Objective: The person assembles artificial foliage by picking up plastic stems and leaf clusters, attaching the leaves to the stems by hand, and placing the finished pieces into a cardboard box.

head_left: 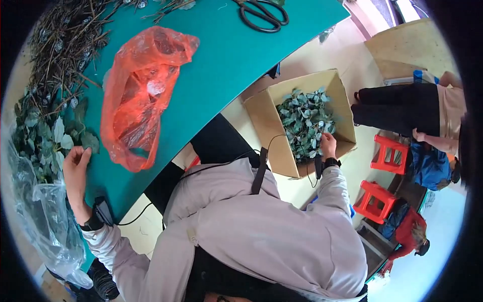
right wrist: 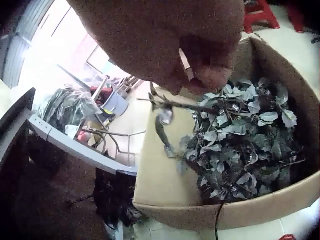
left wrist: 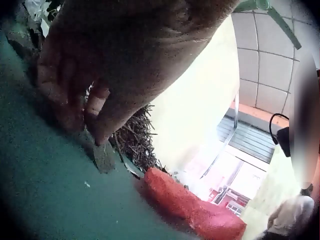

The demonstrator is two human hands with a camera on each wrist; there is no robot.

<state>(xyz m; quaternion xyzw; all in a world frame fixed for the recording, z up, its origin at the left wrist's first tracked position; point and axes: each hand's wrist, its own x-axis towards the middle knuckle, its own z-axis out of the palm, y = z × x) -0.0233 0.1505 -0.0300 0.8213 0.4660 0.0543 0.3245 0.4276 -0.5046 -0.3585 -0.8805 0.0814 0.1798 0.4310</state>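
Observation:
In the head view, my left hand (head_left: 75,168) is at the table's left side, beside a pile of leafy cuttings (head_left: 43,136). Its thumb and fingertips pinch a green leaf (left wrist: 104,159) low over the green tabletop, as the left wrist view shows. My right hand (head_left: 328,145) is over a cardboard box (head_left: 269,118) on the right. It holds a sprig whose brown stem (right wrist: 192,106) sticks out below the fingers, with a small shiny piece on it. Many green leafy sprigs (right wrist: 240,145) lie inside the box.
An orange-red plastic bag (head_left: 136,95) lies on the green table (head_left: 221,65), with black scissors (head_left: 261,17) at the far edge. Bundled twigs (head_left: 65,50) fill the far left, and clear plastic (head_left: 55,226) hangs nearby. Red stools (head_left: 375,201) and other people are to the right.

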